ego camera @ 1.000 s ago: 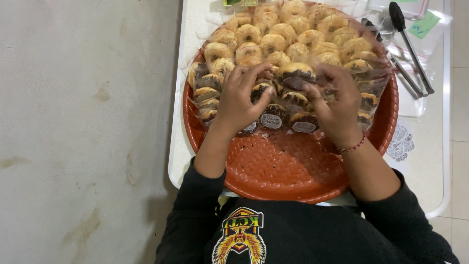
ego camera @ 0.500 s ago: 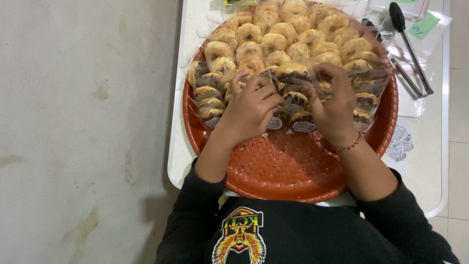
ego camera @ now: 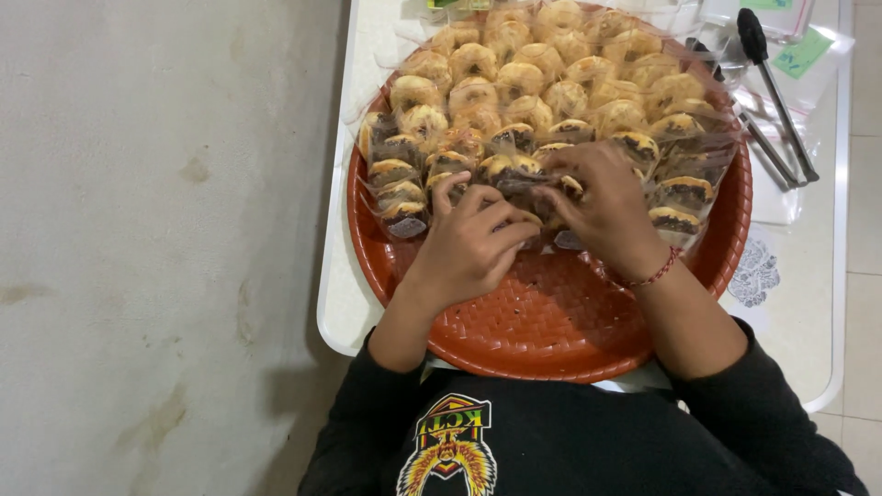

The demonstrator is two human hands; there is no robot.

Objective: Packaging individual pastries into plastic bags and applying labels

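A round orange woven tray (ego camera: 551, 321) sits on a white table and holds several small pastries in clear wrappers (ego camera: 514, 83), golden ones at the back and dark-filled ones in front. My left hand (ego camera: 469, 243) and my right hand (ego camera: 606, 207) meet over the front row at the tray's middle. Both pinch the same clear-wrapped, dark-filled pastry (ego camera: 528, 188) between their fingertips. A red string bracelet circles my right wrist. My fingers hide most of that pastry.
Black-handled metal tongs (ego camera: 776, 92) lie at the table's back right beside clear plastic bags (ego camera: 799, 55). The white table (ego camera: 808, 303) has a rounded edge at the left, with a grey concrete floor (ego camera: 156, 248) beyond it.
My left hand has slid right along the front row toward the right hand. Both hands now close together on one wrapped pastry at the tray's middle.
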